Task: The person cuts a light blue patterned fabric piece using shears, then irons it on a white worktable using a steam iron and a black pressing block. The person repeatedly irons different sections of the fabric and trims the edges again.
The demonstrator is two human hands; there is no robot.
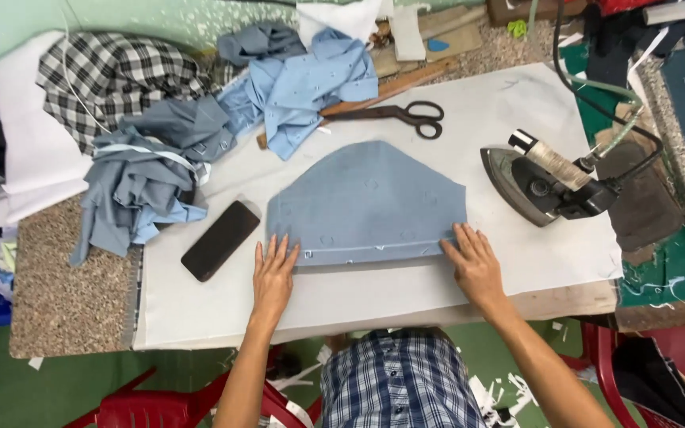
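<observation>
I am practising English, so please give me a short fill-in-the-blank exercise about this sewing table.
1. Both hands, left and right, press flat on a blue ____ piece.
2. The black phone lies ____ of that piece.
3. The iron stands to its ____.
4. The scissors lie ____.

Missing words: fabric; left; right; closed

Bright, even overhead light, soft shadows, mild softness and edge distortion.

scissors [406,116], iron [545,182], phone [220,239], checked cloth [116,75]

Grey-blue fabric piece [366,202]; black phone [220,240]; black-white checked cloth [116,79].
</observation>
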